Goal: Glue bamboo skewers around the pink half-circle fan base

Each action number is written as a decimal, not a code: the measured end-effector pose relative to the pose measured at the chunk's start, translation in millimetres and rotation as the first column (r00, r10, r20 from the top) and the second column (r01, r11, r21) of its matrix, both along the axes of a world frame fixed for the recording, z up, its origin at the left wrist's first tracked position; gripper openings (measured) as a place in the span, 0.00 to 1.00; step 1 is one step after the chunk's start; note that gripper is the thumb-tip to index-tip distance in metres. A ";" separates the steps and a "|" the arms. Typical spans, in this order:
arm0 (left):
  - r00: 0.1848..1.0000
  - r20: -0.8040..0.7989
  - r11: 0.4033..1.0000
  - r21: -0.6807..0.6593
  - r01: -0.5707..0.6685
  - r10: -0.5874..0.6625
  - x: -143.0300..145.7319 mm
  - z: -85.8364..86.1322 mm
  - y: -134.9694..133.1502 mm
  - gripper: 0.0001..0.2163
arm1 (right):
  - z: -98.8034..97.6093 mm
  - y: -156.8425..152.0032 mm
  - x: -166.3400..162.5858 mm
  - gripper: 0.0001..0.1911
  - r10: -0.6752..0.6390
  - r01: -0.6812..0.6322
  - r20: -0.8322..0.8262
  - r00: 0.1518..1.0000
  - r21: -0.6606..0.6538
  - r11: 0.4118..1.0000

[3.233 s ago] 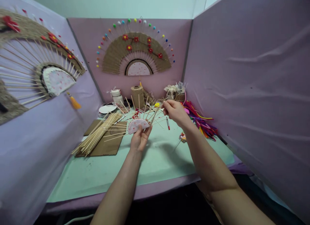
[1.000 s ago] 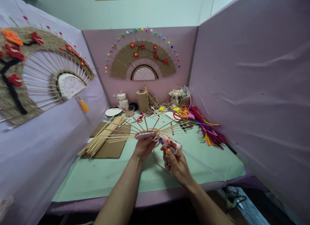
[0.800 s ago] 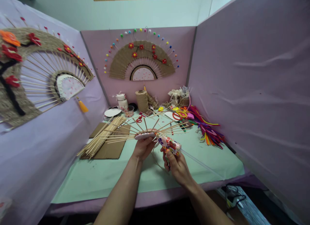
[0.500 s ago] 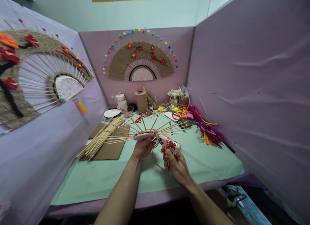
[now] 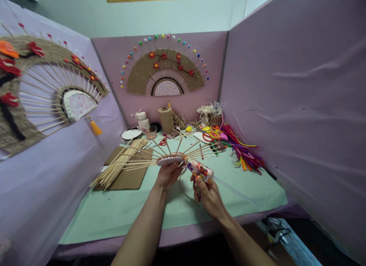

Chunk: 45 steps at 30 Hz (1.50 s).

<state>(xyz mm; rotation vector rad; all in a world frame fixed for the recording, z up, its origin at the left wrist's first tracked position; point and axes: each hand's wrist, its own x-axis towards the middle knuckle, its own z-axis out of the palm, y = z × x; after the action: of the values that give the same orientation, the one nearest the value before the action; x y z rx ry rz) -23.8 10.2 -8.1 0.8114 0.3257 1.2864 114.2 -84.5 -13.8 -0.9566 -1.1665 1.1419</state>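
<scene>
My left hand [image 5: 168, 176] grips the underside of a fan frame [image 5: 168, 159], a pale half-round base with thin wooden sticks spreading out from it. Wrapped around the handle of a flower-patterned hot glue gun [image 5: 201, 170] is my right hand [image 5: 210, 195]. The gun's nozzle points left, at the right end of the base; whether it touches is too small to tell. From the gun's back a long clear glue stick [image 5: 236, 191] sticks out. A loose strand of twine [image 5: 183, 187] hangs below the base, between my hands.
Wooden sticks [image 5: 122, 163] lie on cardboard [image 5: 135, 178] at left. Twine spools [image 5: 166, 121], red scissors [image 5: 162, 142] and a white bottle [image 5: 143, 122] are at the back. Coloured pipe cleaners [image 5: 247, 155] lie at right. Finished fans [image 5: 167, 73] hang on the partitions.
The view has shifted very slightly. Both hands, the fan frame and the glue gun hold nearly the same position.
</scene>
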 end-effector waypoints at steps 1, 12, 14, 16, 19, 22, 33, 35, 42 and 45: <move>1.000 0.000 1.000 -0.004 0.001 -0.001 0.1 0.4 -0.1 0.11 | 0.0 0.1 0.0 0.24 0.001 -0.001 -0.002 1.000 -0.002 1.000; 1.000 0.015 1.000 -0.006 -0.001 0.001 -0.3 2.9 -0.4 0.12 | -4.2 2.8 0.6 0.23 -0.013 0.013 0.001 1.000 -0.005 1.000; 1.000 0.008 1.000 0.000 0.008 -0.008 -1.2 1.6 0.6 0.12 | -4.2 3.0 0.7 0.24 -0.017 0.017 0.004 1.000 -0.008 1.000; 1.000 -0.002 1.000 0.010 0.007 -0.007 -1.8 0.1 1.6 0.11 | -4.3 3.2 0.8 0.24 -0.024 0.024 -0.002 1.000 -0.013 1.000; 1.000 -0.015 1.000 0.021 -0.009 0.009 -2.0 -1.3 2.4 0.10 | -5.2 3.6 0.7 0.25 -0.026 0.026 -0.010 1.000 -0.014 1.000; 1.000 -0.016 1.000 0.019 -0.021 0.021 -1.7 -0.9 2.2 0.10 | -5.9 4.3 0.6 0.25 -0.028 0.028 -0.013 1.000 -0.018 0.999; 0.998 0.030 0.997 -0.054 -0.058 0.060 -1.7 -0.1 1.7 0.11 | -8.5 6.6 -0.3 0.27 -0.047 0.047 0.001 0.999 -0.038 0.998; 0.998 0.035 0.996 -0.066 -0.057 0.060 -2.0 -0.3 2.0 0.12 | -10.6 7.6 -0.3 0.27 -0.048 0.048 0.005 0.999 -0.042 0.998; 0.998 0.064 0.997 -0.078 -0.021 0.026 -2.8 -2.1 3.1 0.13 | -10.9 8.9 -0.7 0.27 -0.047 0.048 0.018 0.999 -0.052 0.998; 0.996 0.079 0.996 -0.082 -0.021 0.028 -2.6 -2.1 3.0 0.13 | -10.4 9.4 -0.5 0.28 -0.052 0.053 0.024 0.998 -0.063 0.997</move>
<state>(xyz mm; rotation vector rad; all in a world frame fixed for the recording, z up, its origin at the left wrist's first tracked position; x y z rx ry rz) -26.4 13.2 -10.2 0.6868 0.3222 1.3166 113.8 -75.1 -24.2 -1.0448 -1.1220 1.1347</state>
